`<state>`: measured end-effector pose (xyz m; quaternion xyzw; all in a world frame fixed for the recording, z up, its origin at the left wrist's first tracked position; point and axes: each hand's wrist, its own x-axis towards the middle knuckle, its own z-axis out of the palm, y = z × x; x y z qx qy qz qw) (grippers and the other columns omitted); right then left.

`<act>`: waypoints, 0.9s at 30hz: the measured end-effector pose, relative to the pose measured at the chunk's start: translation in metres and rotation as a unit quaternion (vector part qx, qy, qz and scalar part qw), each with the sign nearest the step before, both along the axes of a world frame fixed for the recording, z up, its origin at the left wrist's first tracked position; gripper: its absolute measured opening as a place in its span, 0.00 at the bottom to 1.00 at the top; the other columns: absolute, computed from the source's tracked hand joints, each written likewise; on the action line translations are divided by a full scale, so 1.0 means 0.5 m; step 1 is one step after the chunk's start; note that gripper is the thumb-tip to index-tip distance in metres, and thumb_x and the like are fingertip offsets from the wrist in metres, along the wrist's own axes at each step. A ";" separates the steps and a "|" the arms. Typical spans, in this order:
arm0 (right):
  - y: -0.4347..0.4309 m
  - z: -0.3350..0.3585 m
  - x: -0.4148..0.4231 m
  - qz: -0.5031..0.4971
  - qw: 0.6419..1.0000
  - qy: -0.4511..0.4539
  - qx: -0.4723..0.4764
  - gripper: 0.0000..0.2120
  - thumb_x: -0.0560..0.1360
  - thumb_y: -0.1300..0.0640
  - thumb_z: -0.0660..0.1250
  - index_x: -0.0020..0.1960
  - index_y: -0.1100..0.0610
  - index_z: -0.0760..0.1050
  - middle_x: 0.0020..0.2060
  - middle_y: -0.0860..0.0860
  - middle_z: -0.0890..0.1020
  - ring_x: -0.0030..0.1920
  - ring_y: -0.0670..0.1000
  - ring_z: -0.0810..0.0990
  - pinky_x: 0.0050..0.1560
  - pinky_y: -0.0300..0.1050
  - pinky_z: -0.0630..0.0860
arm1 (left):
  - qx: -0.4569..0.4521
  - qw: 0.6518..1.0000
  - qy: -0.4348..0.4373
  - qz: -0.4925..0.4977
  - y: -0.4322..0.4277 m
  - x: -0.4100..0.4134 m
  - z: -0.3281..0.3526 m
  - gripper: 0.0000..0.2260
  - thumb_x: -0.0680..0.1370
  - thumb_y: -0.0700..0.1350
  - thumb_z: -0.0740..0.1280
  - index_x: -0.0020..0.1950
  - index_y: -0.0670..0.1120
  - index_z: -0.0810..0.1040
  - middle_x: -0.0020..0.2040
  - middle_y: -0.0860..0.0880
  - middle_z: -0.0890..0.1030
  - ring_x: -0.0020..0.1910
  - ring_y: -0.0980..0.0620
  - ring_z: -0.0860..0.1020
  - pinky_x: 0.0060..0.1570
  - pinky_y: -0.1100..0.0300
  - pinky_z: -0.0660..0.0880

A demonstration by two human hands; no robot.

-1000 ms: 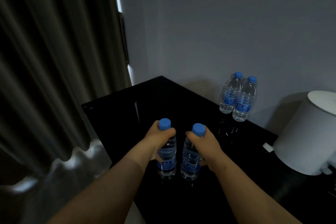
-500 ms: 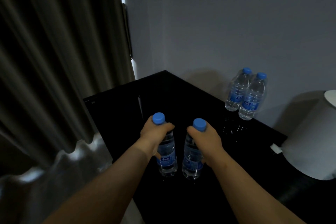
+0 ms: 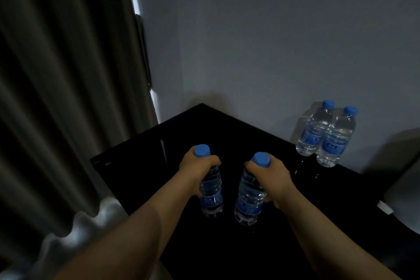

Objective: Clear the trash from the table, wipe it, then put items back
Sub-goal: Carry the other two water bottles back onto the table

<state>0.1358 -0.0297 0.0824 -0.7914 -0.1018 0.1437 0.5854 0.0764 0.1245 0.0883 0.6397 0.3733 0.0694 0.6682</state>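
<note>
Held bottles are spreading slightly apart. Left hand (image 3: 195,171) is gripping left bottle (image 3: 211,191), right hand (image 3: 273,178) is gripping right bottle (image 3: 248,199) (tilted), both low over the table (image 3: 141,161); spare bottles (image 3: 312,136) are standing at back.

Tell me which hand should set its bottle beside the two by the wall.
Probably the right hand: the right bottle it grips is on the side nearer the standing pair. The left hand, gripping the left bottle, must reach past it.

I can't read the blurred bottle labels (image 3: 311,138); the right edge cuts off a grey rounded object (image 3: 406,202) on the bench (image 3: 136,166).
</note>
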 end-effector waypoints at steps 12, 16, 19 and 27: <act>0.062 0.002 0.115 -0.148 0.988 -0.026 -0.020 0.05 0.71 0.57 0.70 0.42 0.51 0.74 0.41 0.50 0.80 0.45 0.51 0.78 0.46 0.43 0.72 | 0.020 0.989 -0.064 -0.135 0.085 0.193 -0.005 0.14 0.72 0.39 0.71 0.54 0.47 0.72 0.41 0.48 0.75 0.39 0.49 0.76 0.32 0.60 0.71; 0.043 0.001 0.198 -0.171 0.984 -0.032 -0.034 0.06 0.72 0.56 0.70 0.41 0.51 0.72 0.39 0.49 0.78 0.42 0.50 0.76 0.44 0.42 0.70 | 0.024 0.985 -0.064 -0.158 0.058 0.293 -0.006 0.14 0.72 0.39 0.71 0.53 0.48 0.71 0.43 0.47 0.76 0.42 0.47 0.76 0.34 0.59 0.72; 0.032 0.000 0.267 -0.180 0.982 -0.040 -0.036 0.06 0.72 0.57 0.69 0.39 0.54 0.72 0.36 0.50 0.78 0.39 0.49 0.75 0.38 0.42 0.70 | 0.026 0.983 -0.068 -0.168 0.042 0.370 -0.005 0.13 0.72 0.39 0.71 0.52 0.47 0.71 0.43 0.47 0.76 0.42 0.47 0.77 0.33 0.59 0.72; 0.017 -0.007 0.444 -0.201 0.977 -0.060 -0.038 0.05 0.71 0.58 0.69 0.41 0.58 0.73 0.35 0.50 0.77 0.38 0.51 0.74 0.38 0.44 0.69 | 0.052 0.978 -0.052 -0.197 0.026 0.563 -0.018 0.16 0.71 0.40 0.71 0.57 0.44 0.74 0.43 0.47 0.77 0.38 0.50 0.76 0.28 0.63 0.67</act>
